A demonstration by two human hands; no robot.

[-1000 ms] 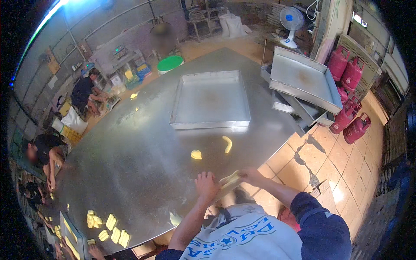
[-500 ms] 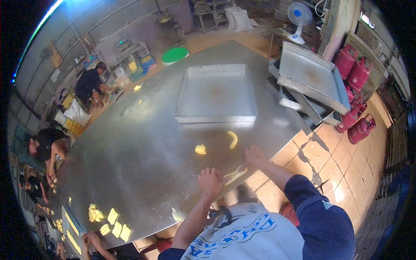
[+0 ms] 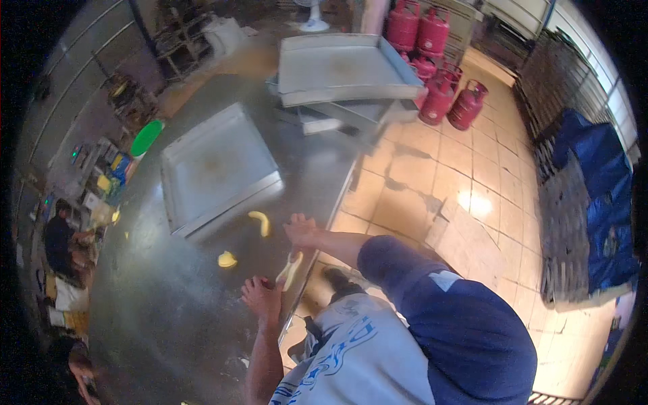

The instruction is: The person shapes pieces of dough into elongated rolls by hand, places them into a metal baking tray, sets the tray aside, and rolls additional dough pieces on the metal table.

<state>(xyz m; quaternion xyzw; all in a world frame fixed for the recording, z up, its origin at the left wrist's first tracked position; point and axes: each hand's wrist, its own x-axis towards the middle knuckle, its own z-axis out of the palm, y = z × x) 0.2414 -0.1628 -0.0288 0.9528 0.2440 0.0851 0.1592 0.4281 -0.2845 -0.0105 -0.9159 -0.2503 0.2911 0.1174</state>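
On the steel table near its right edge, a pale yellow strip of dough [image 3: 291, 273] lies between my two hands. My left hand [image 3: 261, 295] rests on the metal at the near end of the strip, fingers spread, thumb side touching or close beside the dough. At the far end, my right hand [image 3: 301, 231] lies with its fingers stretched over the table and its thumb side by the dough. A small yellow lump of dough [image 3: 227, 260] sits beyond my left hand. A curved yellow dough roll [image 3: 260, 223] lies to the left of my right hand.
A large shallow metal tray [image 3: 219, 169] stands farther up the table [image 3: 169, 304]. More trays [image 3: 344, 67] are stacked beyond the table's far right corner. Red gas cylinders [image 3: 439, 94] stand on the tiled floor. Other people [image 3: 61, 243] crouch along the left side.
My view has turned to the right, so the tray and dough pieces appear farther left. Both hands stay at the ends of the dough strip.
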